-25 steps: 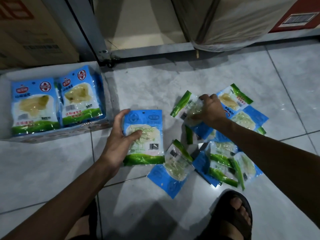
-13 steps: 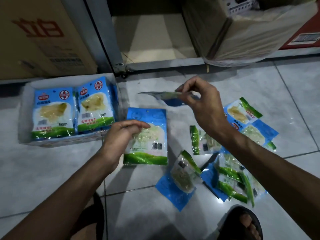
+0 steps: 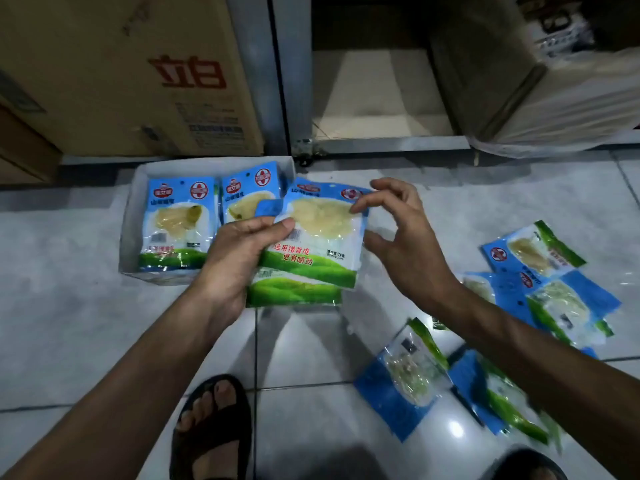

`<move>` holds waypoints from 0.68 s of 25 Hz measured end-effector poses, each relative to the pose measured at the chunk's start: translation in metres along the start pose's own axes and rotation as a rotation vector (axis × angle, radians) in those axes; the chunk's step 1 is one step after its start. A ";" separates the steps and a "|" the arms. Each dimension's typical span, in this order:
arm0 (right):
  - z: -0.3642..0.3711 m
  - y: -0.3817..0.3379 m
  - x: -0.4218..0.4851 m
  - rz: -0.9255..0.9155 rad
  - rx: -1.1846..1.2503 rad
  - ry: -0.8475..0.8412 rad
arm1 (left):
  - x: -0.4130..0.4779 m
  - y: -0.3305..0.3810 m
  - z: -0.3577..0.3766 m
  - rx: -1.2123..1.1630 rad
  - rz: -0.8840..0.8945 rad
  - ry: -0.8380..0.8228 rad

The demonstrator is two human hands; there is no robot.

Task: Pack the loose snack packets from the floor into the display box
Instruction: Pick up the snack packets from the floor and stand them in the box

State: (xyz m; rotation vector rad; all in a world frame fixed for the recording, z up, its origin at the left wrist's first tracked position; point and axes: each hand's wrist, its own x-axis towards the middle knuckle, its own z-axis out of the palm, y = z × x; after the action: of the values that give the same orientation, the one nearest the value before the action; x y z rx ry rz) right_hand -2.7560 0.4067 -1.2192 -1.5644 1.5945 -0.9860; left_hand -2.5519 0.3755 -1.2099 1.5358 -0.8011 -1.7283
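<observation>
Centre of frame: my left hand [image 3: 239, 251] grips the top packet [image 3: 322, 237] stacked on the lower packet [image 3: 294, 294], thumb clamped down. My right hand [image 3: 408, 244], fingers loosely spread and holding nothing, touches its upper-right corner. Squaring both edges first should ease them into the display box [image 3: 133, 216], upper left; long axis near-vertical in frame, blue header up, green band down.

The display box [image 3: 130, 220] sits left of centre in the frame, in front of a carton [image 3: 121, 74] at upper left, with 2 packed packets [image 3: 176, 223] side by side in it. Just right of the box, my left hand [image 3: 239, 258] holds a stack of packets [image 3: 322, 244], and my right hand [image 3: 405, 237] touches its right edge. The loose packets [image 3: 554, 299] lie on the floor [image 3: 69, 306] at lower right.
</observation>
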 end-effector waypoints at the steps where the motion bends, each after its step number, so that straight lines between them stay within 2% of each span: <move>1: 0.007 -0.005 0.002 0.134 0.185 0.017 | 0.000 0.002 -0.006 0.005 0.029 0.028; 3: 0.022 -0.016 0.011 0.327 0.603 -0.016 | -0.003 0.007 -0.020 0.032 0.082 0.063; 5: 0.035 -0.031 0.023 0.410 0.772 -0.020 | -0.004 0.009 -0.033 0.061 0.113 0.087; 10: 0.066 -0.072 0.060 0.299 0.535 -0.215 | 0.000 0.018 -0.063 0.125 0.172 0.258; 12: 0.079 -0.076 0.085 0.287 0.496 -0.245 | 0.005 0.022 -0.080 0.131 0.223 0.365; 15: 0.093 -0.062 0.112 0.325 0.433 -0.269 | 0.013 0.024 -0.116 0.157 0.301 0.556; 17: 0.105 -0.041 0.114 0.357 0.292 -0.296 | 0.016 0.023 -0.138 0.144 0.306 0.629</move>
State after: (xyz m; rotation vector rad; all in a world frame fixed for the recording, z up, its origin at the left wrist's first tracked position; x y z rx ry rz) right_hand -2.6487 0.2877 -1.2294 -1.1185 1.3878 -0.7157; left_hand -2.4140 0.3475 -1.2161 1.8008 -0.7811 -0.9015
